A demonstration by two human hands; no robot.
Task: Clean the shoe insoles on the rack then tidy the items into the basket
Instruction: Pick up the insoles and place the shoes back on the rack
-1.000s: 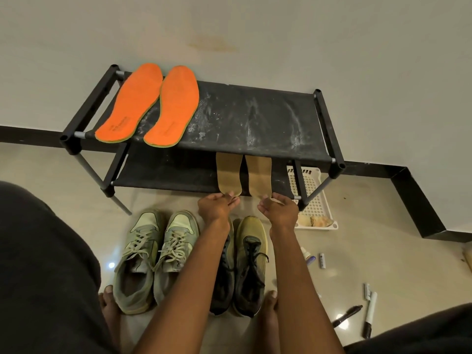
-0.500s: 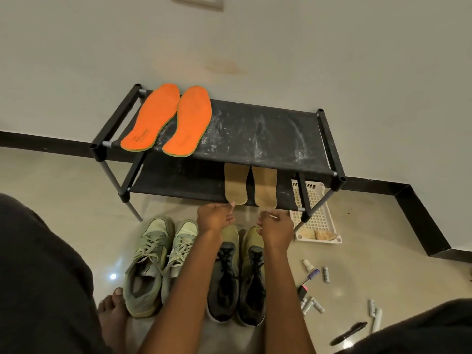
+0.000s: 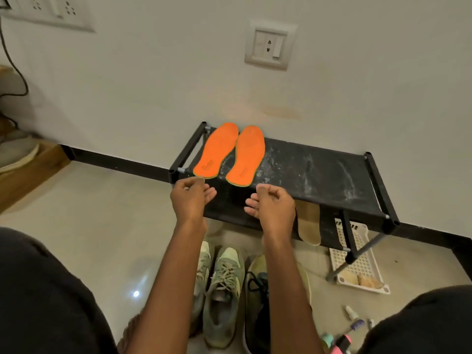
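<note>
1. Orange insoles (image 3: 229, 154) lie side by side at the left end of the rack (image 3: 319, 172), on its dusty top shelf, just beyond my fingertips. The heel of the left one sits right at the tip of my left hand (image 3: 190, 200); the heel of the right one lies between my two hands and a little past them.
2. My left hand hangs in front of the shelf edge, fingers loosely curled, holding nothing that I can see.
3. My right hand (image 3: 273, 204) mirrors it, palm turned inward, fingers loosely bent and empty.
4. Below and to the right of my right hand, the tan insoles (image 3: 310, 226) rest on the lower shelf.
5. Farther right, on the floor under the rack's end, stands the white basket (image 3: 362, 264).
6. I judge the step in hand to be reaching for the orange pair to clean it. The next move calls for each hand to close on a heel and lift it without dragging it through the white dust.
</note>
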